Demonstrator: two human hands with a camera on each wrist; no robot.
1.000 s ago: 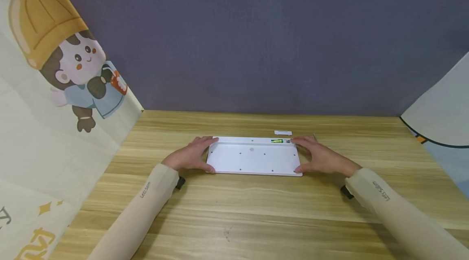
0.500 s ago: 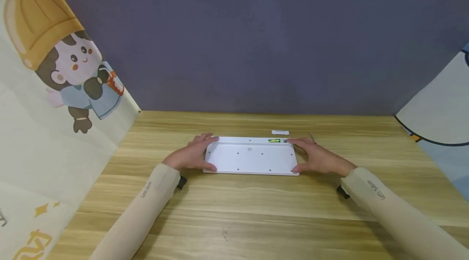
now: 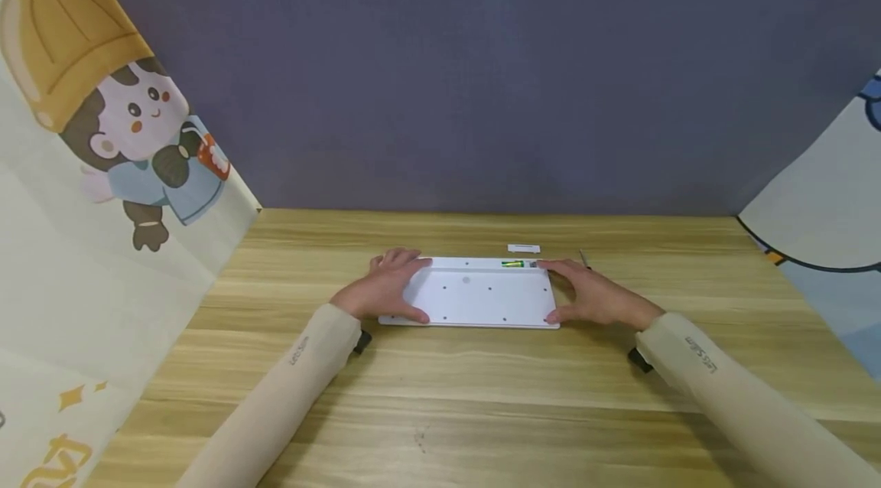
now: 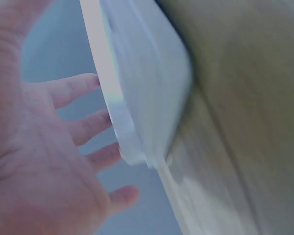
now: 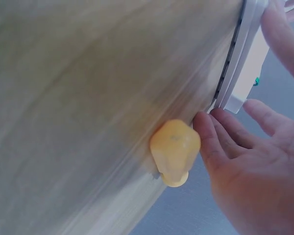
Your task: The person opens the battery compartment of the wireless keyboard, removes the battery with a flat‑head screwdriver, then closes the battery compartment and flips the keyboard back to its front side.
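Note:
A white keyboard (image 3: 475, 303) lies face down on the wooden table, its screw-dotted underside up. In the open battery slot along its far edge sits a green battery (image 3: 512, 264). My left hand (image 3: 387, 289) spans the keyboard's left part, thumb near the front edge. Spread, nearly straight fingers reach the far edge in the left wrist view. At the right end, my right hand (image 3: 593, 295) holds the keyboard between thumb in front and fingers behind. A small white battery cover (image 3: 524, 248) rests just beyond the far edge.
Beside the right hand's fingers lies a screwdriver with a yellow-orange handle (image 5: 175, 149); its thin shaft (image 3: 583, 257) shows behind that hand. A dark partition (image 3: 482, 90) closes off the table's back, and a cartoon-printed curtain (image 3: 55, 258) borders the left.
My left hand has slid rightward from the keyboard's left end over its underside, uncovering the lower left corner. The right hand keeps its hold; the head view has shifted slightly.

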